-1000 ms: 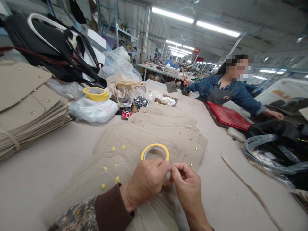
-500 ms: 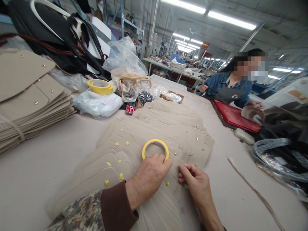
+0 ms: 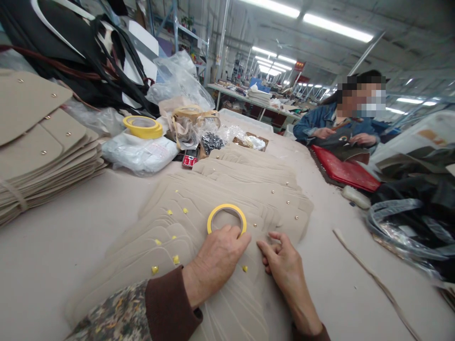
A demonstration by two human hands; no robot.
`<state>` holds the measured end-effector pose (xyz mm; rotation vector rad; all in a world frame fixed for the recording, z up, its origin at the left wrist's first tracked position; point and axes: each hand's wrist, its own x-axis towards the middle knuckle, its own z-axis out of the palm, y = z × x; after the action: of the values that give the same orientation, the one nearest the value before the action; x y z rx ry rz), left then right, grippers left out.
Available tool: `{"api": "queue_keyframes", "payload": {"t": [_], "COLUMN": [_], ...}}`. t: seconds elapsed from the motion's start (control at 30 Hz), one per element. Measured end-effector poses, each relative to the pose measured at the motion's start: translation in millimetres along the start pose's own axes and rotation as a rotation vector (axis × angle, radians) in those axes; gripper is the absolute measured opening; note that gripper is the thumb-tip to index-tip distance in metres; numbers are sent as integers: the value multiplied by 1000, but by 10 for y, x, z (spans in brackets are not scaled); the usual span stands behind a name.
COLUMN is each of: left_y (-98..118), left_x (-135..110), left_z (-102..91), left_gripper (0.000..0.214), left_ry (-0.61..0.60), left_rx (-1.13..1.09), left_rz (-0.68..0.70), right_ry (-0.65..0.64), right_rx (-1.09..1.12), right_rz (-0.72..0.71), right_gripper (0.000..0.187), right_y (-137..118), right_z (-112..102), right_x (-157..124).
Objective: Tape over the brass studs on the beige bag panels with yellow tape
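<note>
My left hand [image 3: 221,258] is closed on the near rim of a yellow roll of tape [image 3: 209,220], held over the beige pieces. To its right, my right hand [image 3: 282,263] rests at the overlapping beige sheet pieces [image 3: 213,189], its thumb touching them and its index finger apart from the thumb. I see nothing between those two fingertips; the other fingers are curled. Small yellow tape bits [image 3: 176,259] stick to several pieces on the left, and one yellow bit [image 3: 245,268] lies between my hands. Metal studs [image 3: 272,192] show along the right side of the pieces.
At the left stands a tied stack of beige pieces [image 3: 71,163]. Behind it are more yellow tape rolls [image 3: 144,128] on a plastic-wrapped packet [image 3: 142,154]. A beige strip [image 3: 377,279] lies at right. Across the table a co-worker [image 3: 337,123] handles material above a red pad [image 3: 343,168].
My right hand's thumb and index finger, pinched on a small yellow bit before, have parted. My left hand keeps the tape roll. The co-worker's hands have come together. The view has shifted slightly.
</note>
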<state>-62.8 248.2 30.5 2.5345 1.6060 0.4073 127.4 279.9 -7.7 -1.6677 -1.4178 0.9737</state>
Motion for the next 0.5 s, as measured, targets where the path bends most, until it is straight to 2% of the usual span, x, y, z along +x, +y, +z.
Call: {"api": "queue_keyframes", "payload": {"t": [0.1, 0.17, 0.27, 0.37, 0.43, 0.5], "left_y": [-9, -18, -32, -37, -37, -36], "left_x": [-3, -1, 1, 0, -2, -4], "left_z": [-7, -13, -17, -7, 5, 17], "left_gripper": [12, 12, 12, 15, 15, 15], "left_ry": [-23, -25, -22, -16, -5, 7], "left_rx": [3, 2, -10, -11, -9, -16], "left_rz": [-7, -5, 1, -1, -2, 2], "right_ry": [-10, 4, 41, 14, 3, -3], "right_rx": [152, 190, 54, -172, -251, -257], "right_rz": [44, 1, -208, -462, -519, -496], "right_gripper": [44, 41, 32, 21, 18, 18], "right_y": [63, 99, 116, 96, 76, 58], "right_z": [-67, -111, -146, -131, -97, -55], "right_x": [-12, -37, -87, -115, -109, -88]}}
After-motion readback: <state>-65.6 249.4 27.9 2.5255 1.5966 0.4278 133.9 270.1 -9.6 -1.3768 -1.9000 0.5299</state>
